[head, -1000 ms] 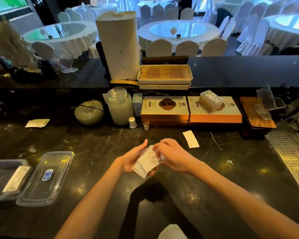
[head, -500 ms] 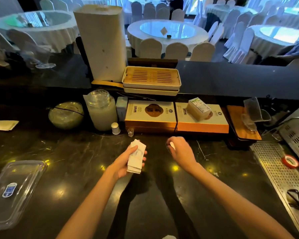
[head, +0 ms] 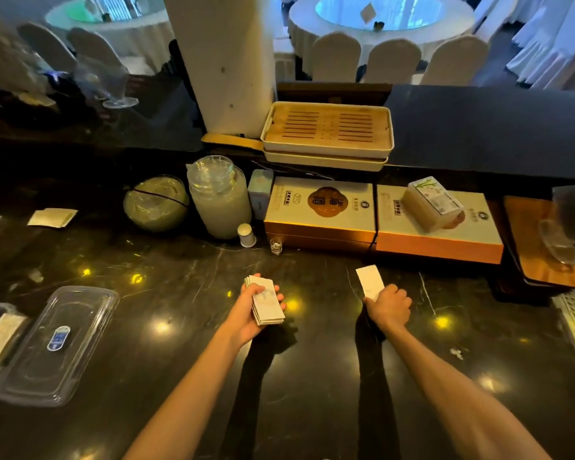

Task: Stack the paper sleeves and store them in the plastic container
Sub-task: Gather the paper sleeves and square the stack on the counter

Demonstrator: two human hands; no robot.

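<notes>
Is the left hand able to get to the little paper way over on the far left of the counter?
Probably not without emptying first. The left hand is already full with the stack of sleeves, and the loose paper lies far off to the left. Nothing stands in between on the dark counter, though.

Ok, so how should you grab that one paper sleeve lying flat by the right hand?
The single paper sleeve lies flat on the dark counter, so it is too thin to pinch from above. Probably best to take its near short end, where the right hand already rests, coming from the near side and lifting that edge.
</notes>
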